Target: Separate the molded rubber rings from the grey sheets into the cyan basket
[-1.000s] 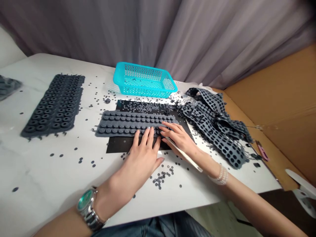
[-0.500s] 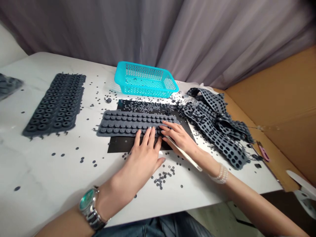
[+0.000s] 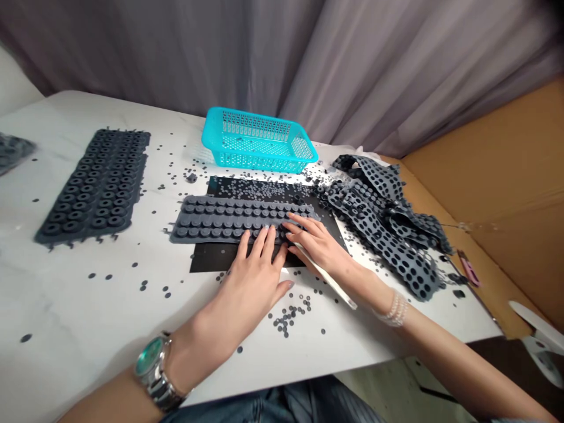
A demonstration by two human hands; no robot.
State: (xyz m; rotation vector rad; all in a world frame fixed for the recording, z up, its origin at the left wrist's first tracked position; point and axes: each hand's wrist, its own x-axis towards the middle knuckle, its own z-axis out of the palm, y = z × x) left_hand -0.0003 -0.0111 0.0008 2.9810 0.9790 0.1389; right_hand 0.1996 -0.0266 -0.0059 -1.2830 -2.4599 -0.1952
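Observation:
A dark grey rubber sheet (image 3: 207,220) with rows of raised round caps lies across a black mat (image 3: 211,258). My left hand (image 3: 253,279) rests with its fingers spread, their tips on the sheet's near edge. Beside it, my right hand (image 3: 319,244) is closed around a slim white stick-like tool (image 3: 332,285). The tool's back end points toward me; its tip is hidden under the fingers, so its exact kind does not show. The right fingertips touch the sheet's right part and cover some caps there.
A turquoise plastic basket (image 3: 259,161) stands behind the mat. Another sheet of ring-topped pieces (image 3: 94,188) lies at the left. Perforated rubber scraps (image 3: 374,229) are heaped at the right, near a pink cutter (image 3: 469,269). Small dark discs (image 3: 286,320) are scattered over the white table (image 3: 110,317).
The whole view has shifted slightly. The back end of the white tool has tipped a little lower. Both hands stay in nearly the same place on the sheet.

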